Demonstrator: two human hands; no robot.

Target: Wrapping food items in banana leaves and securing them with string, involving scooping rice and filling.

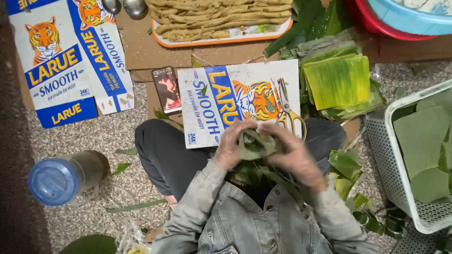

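Both my hands wear thin clear gloves and meet over my lap. My left hand (230, 146) and my right hand (294, 153) are closed around a small green leaf-wrapped bundle (255, 144) held between them. Just beyond the hands lies a flattened printed cardboard sheet (212, 101) with yellow-handled scissors (288, 109) resting on its right side. More loose green leaves (252, 171) sit in my lap below the bundle.
A phone (166, 89) lies left of the cardboard. A tray of pale dough strips (221, 19) sits at the top. Cut yellow-green leaf squares (338, 80) lie to the right, beside a white basket (381, 136) of leaves. A blue-lidded jar (63, 178) lies at left.
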